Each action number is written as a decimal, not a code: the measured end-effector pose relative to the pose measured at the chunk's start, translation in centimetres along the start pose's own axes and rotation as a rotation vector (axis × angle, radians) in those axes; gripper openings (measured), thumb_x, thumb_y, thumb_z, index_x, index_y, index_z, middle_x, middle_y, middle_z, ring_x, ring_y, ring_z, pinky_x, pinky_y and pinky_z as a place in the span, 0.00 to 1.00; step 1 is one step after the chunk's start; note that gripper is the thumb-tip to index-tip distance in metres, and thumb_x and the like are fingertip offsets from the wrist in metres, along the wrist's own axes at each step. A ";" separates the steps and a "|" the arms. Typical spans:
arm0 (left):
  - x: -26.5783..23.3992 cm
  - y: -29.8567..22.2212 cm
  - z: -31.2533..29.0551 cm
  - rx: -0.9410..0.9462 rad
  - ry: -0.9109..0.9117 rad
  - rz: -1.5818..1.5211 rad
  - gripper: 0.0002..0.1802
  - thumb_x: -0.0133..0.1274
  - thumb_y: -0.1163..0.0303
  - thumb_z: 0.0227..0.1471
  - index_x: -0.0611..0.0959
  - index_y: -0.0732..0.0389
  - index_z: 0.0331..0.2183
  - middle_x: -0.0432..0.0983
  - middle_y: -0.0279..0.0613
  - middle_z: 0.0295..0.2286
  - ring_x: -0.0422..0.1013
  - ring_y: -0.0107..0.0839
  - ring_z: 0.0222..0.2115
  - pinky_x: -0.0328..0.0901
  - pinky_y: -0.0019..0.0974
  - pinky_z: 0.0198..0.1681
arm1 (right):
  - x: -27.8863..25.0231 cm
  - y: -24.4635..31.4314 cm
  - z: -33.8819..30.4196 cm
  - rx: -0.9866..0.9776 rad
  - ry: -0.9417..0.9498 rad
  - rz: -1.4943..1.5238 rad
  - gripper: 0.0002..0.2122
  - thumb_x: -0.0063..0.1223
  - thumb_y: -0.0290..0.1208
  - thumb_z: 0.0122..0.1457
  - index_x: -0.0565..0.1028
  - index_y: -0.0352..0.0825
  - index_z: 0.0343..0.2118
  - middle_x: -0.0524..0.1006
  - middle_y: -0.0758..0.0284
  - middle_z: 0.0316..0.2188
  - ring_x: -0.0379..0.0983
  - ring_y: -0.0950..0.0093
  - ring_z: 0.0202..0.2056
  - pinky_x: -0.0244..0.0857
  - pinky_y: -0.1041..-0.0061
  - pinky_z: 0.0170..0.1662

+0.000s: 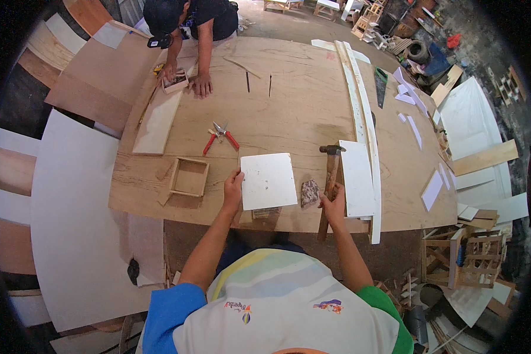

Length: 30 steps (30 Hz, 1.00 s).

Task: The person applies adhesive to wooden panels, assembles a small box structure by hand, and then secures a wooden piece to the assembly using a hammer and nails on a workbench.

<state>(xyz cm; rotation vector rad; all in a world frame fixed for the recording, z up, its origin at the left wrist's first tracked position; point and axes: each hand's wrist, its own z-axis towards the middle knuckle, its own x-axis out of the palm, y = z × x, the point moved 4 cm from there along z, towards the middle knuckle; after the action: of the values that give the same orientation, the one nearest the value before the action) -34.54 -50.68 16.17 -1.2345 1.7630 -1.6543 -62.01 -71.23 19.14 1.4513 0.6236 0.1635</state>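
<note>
The left hand point(233, 187) presses on the left edge of a white square panel point(268, 180) lying flat near the front edge of the plywood desk point(301, 106), its grip spread along the rim, apparently to keep the panel from sliding. The right hand point(334, 200) has its grip wrapped around the wooden handle of a hammer point(331, 171); the head points away from the person and the handle end sticks out past the desk's front edge, low on the shaft for a good swing. Just between the 2 hands lies a small mottled lump point(310, 192), possibly a stone or rag; the view is too coarse to tell. Whatever sits under the panel is hidden. Further off are red-handled pliers point(220, 135), an open wooden frame point(189, 177), and another person's hands point(186, 79) on a small box.
</note>
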 end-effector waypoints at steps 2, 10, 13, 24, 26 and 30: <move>0.1 -0.5 -0.4 -0.058 -0.014 -0.053 0.18 0.48 0.68 0.56 0.75 0.70 0.45 0.75 0.40 0.38 0.69 0.26 0.38 0.63 0.27 0.43 | 0.0 2.3 -1.0 -0.008 0.094 0.091 0.23 0.53 0.19 0.54 0.59 0.31 0.51 0.71 0.64 0.28 0.69 0.77 0.21 0.65 0.78 0.22; -0.5 -1.3 -0.1 -0.056 0.044 -0.113 0.19 0.48 0.65 0.56 0.78 0.71 0.42 0.75 0.39 0.37 0.69 0.27 0.39 0.61 0.29 0.47 | 2.9 8.9 -5.2 0.117 0.459 -0.022 0.27 0.55 0.23 0.54 0.58 0.34 0.56 0.74 0.63 0.30 0.68 0.79 0.20 0.64 0.78 0.22; -0.3 -1.7 -0.2 -0.038 0.047 -0.110 0.19 0.47 0.62 0.57 0.79 0.68 0.40 0.76 0.40 0.36 0.70 0.28 0.38 0.62 0.30 0.46 | 3.8 11.1 -6.6 0.044 0.493 -0.143 0.27 0.54 0.24 0.53 0.59 0.33 0.56 0.75 0.57 0.31 0.72 0.72 0.23 0.67 0.73 0.26; 1.0 -0.8 0.7 -0.135 0.088 -0.294 0.20 0.41 0.58 0.60 0.79 0.65 0.38 0.76 0.38 0.33 0.71 0.28 0.32 0.65 0.32 0.39 | 8.0 13.1 -7.8 -0.406 0.590 -0.347 0.27 0.56 0.22 0.52 0.62 0.29 0.55 0.73 0.52 0.31 0.72 0.61 0.27 0.65 0.71 0.30; 1.2 -1.1 0.8 -0.083 0.073 -0.269 0.21 0.41 0.57 0.60 0.78 0.65 0.38 0.76 0.38 0.33 0.71 0.28 0.31 0.65 0.32 0.38 | 7.9 13.2 -8.5 -0.424 0.542 -0.301 0.26 0.56 0.22 0.51 0.62 0.28 0.55 0.74 0.51 0.32 0.72 0.59 0.27 0.65 0.70 0.30; 0.4 0.7 1.9 -0.109 0.114 -0.234 0.21 0.41 0.57 0.60 0.78 0.66 0.38 0.76 0.39 0.33 0.70 0.27 0.33 0.64 0.32 0.40 | 8.1 11.9 -7.9 -0.438 0.554 -0.291 0.27 0.56 0.22 0.52 0.62 0.27 0.55 0.74 0.52 0.33 0.72 0.61 0.29 0.67 0.69 0.32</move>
<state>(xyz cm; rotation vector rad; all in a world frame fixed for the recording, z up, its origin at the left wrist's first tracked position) -33.44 -52.14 15.27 -1.4712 1.8569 -1.8097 -56.01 -58.94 28.18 0.8731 1.1608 0.4515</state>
